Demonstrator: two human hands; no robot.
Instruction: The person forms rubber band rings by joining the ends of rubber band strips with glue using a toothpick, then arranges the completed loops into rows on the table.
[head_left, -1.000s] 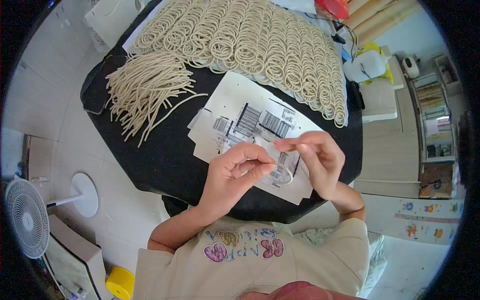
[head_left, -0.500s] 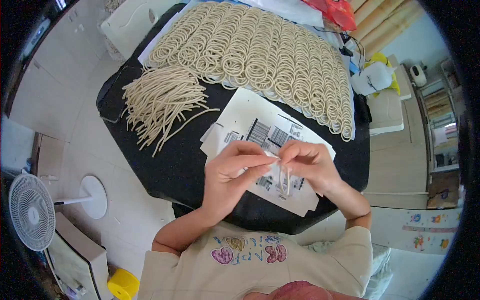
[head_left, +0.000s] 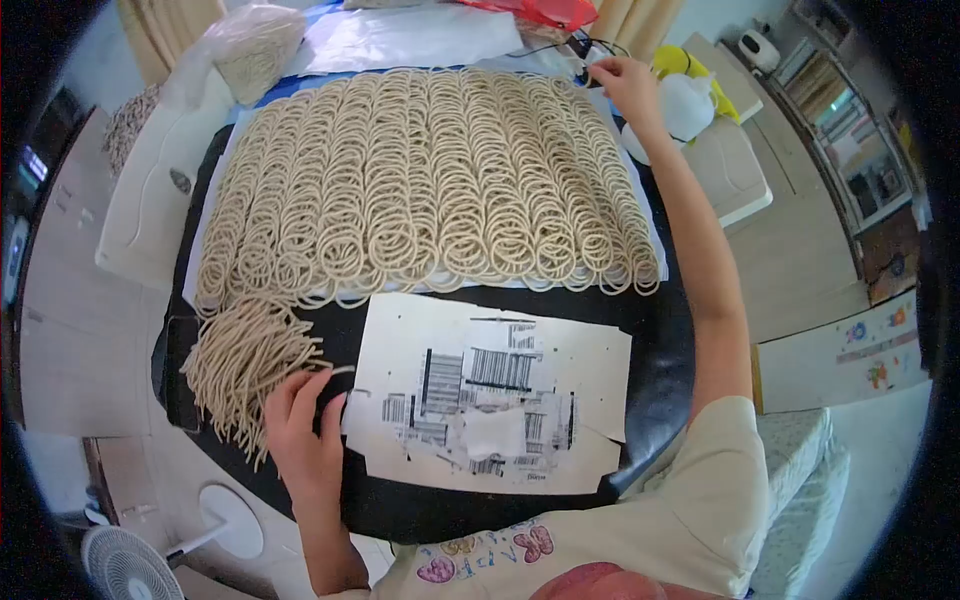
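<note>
Far across the table, my right hand (head_left: 628, 88) is at the back right corner of the rows of rings, its fingertips pinched on a small beige cord ring. Those overlapping beige cord rings (head_left: 385, 240) cover a white sheet (head_left: 655, 245). Nearer to me, my left hand (head_left: 303, 430) rests at the right edge of a heap of cut beige cords (head_left: 245, 360). Its thumb and index finger look apart, beside a loose cord (head_left: 343, 370). Just right of that hand lies a pale board (head_left: 590, 390) with barcode labels and a white patch (head_left: 494, 432).
The table has a black cover (head_left: 420, 515). A dark phone-like object (head_left: 183, 400) lies left of the cords. White chairs (head_left: 155, 215) stand at both sides; the right one (head_left: 725, 175) bears a white container (head_left: 686, 105). Behind are plastic bags and thin black cables.
My hands have parted from above the board. The right one has gone to the far corner of the rings, the left one to the cord heap. The camera view has shifted too.
</note>
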